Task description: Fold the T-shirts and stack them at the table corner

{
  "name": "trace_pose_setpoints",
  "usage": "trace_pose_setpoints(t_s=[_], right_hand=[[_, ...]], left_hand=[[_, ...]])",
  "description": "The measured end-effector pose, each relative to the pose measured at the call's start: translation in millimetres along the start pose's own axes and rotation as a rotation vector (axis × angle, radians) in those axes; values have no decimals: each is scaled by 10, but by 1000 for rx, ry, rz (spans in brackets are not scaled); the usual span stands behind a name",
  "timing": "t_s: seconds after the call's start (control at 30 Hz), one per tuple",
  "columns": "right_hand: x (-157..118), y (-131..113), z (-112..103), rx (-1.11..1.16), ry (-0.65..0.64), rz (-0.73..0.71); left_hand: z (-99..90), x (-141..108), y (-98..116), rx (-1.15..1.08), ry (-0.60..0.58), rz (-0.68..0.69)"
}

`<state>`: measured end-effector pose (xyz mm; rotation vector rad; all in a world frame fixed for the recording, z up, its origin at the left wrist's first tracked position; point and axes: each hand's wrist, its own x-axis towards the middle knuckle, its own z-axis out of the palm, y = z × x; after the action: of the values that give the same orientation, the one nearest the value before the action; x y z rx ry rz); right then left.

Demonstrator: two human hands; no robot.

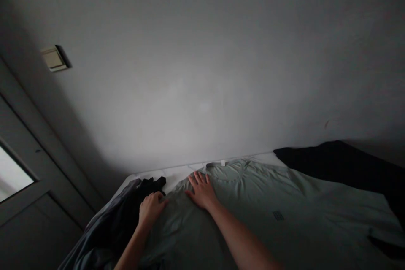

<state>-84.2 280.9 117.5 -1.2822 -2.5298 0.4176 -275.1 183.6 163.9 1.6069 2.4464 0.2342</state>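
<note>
Grey-green crew-neck fabric T-shirt (pixel 247 211): our bare right hand (pixel 202 190) spreads flat on it, six o'clock; our left hand (pixel 152 207) curls at seven, grip unclear to us.

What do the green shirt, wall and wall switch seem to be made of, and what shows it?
Green shirt: probably matte knit cloth, since it falls in soft wrinkles near the collar.
Wall: seemingly painted plaster, dull and fairly even.
Wall switch: likely smooth plastic, given its pale, flat face; dimness leaves this open.
</note>
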Motion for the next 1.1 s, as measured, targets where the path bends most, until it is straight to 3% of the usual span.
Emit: trace_pose_setpoints(t_s=[0.13, 0.33, 0.47, 0.6, 0.67, 0.73, 0.83, 0.97, 1.1], right_hand=[[10, 11, -3, -1, -11, 12], [-12, 11, -33, 0, -24, -1], [-24, -5, -22, -4, -33, 6], [29, -22, -27, -33, -39, 1], [71, 3, -88, -59, -93, -19], [81, 91, -206, -80, -135, -33], [-35, 413, -469, -106, -89, -52], [-381, 1174, -834, -199, 13, -33], [-670, 1831, -1005, -283, 38, 154]], left_hand=[[-80, -31, -42, -117, 51, -9], [-131, -220, 7, 200, 82, -126], [-109, -259, 256, 353, 225, -138], [88, -186, 711, 243, 242, 179], [284, -106, 908, 125, 192, 355], [499, -17, 998, 20, 173, 435], [724, 88, 900, -44, 142, 445], [742, 169, 707, 37, 54, 427], [708, 293, 956, 55, 137, 417]])
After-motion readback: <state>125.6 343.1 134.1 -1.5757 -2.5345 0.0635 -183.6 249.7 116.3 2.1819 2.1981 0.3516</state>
